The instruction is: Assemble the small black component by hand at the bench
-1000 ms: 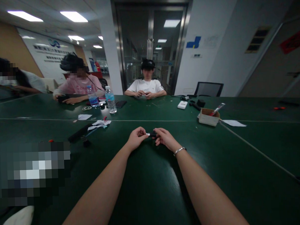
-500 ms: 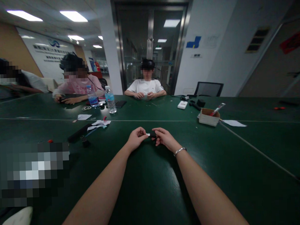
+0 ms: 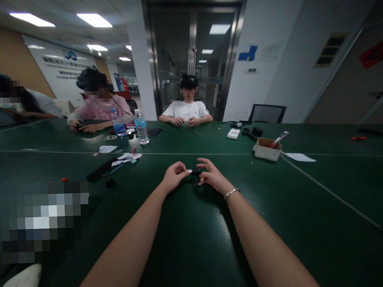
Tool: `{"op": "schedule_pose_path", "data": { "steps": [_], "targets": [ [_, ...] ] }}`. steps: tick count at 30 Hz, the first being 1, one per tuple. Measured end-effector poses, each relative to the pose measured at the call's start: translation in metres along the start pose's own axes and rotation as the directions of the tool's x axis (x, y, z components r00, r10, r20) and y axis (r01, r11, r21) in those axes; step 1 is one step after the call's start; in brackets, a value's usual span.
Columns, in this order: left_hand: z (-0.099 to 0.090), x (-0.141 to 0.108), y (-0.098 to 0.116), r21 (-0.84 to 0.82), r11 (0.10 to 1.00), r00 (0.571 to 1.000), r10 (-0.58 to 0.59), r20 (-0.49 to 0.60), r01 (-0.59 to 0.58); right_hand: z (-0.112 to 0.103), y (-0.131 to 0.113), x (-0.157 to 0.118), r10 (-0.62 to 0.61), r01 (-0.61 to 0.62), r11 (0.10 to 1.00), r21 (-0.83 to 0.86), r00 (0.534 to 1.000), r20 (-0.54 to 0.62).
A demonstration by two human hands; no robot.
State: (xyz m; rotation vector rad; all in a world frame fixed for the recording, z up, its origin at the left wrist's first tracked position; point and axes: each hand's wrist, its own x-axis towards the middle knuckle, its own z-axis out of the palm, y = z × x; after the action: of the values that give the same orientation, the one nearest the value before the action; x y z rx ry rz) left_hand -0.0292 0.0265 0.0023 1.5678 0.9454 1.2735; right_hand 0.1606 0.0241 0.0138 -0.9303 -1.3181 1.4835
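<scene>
My left hand [image 3: 174, 177] is closed in a pinch at the silver end of a small black object with a metal tip [image 3: 195, 171]. The object is held level just above the table, its black end pointing right; its exact kind is too small to tell. Around that black end, my right hand [image 3: 210, 175] has its fingers spread, index and middle stretched above and the thumb below. Whether the thumb touches the black part, I cannot tell. A silver bracelet [image 3: 231, 193] circles my right wrist.
Green table [image 3: 195, 244]. To the left lie crumpled papers [image 3: 127, 158], a black cylinder [image 3: 101, 169] and a small black item [image 3: 109, 180]; water bottles [image 3: 141, 127] stand beyond. A cardboard box [image 3: 267, 150] sits right. A person in a white shirt [image 3: 188, 110] sits opposite, others to the left.
The fingers of my right hand have opened and lifted off the black end, showing more of it. My left hand keeps its pinch in the same place.
</scene>
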Motion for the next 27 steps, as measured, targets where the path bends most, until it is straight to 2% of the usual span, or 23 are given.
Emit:
{"op": "schedule_pose_path", "data": {
  "steps": [3,8,13,17,20,27],
  "targets": [
    [0.0,0.0,0.001,0.002,1.0,1.0,-0.006,0.005,0.006,0.001,-0.001,-0.001,0.019,-0.018,1.0,0.023,1.0,-0.024],
    [0.0,0.0,0.001,-0.009,1.0,1.0,0.003,0.007,-0.003,0.004,0.0,0.002,0.05,-0.054,0.995,-0.084,0.997,-0.051],
    [0.0,0.001,-0.001,-0.032,1.0,1.0,-0.001,-0.004,0.001,0.001,0.0,-0.001,-0.011,0.011,1.0,0.014,1.0,-0.007],
    [0.0,0.002,-0.004,-0.037,0.999,1.0,0.002,-0.011,-0.003,0.002,0.003,0.001,0.03,-0.03,0.999,-0.016,0.999,-0.04],
    [0.0,0.003,-0.005,-0.024,1.0,1.0,-0.006,-0.004,0.005,0.001,0.006,0.003,0.031,-0.031,0.999,-0.043,1.0,-0.001],
    [0.001,0.003,-0.005,-0.017,0.992,0.992,-0.125,-0.016,0.125,-0.006,0.01,0.003,-0.039,0.042,0.999,-0.03,0.995,0.087]
  ]
}}
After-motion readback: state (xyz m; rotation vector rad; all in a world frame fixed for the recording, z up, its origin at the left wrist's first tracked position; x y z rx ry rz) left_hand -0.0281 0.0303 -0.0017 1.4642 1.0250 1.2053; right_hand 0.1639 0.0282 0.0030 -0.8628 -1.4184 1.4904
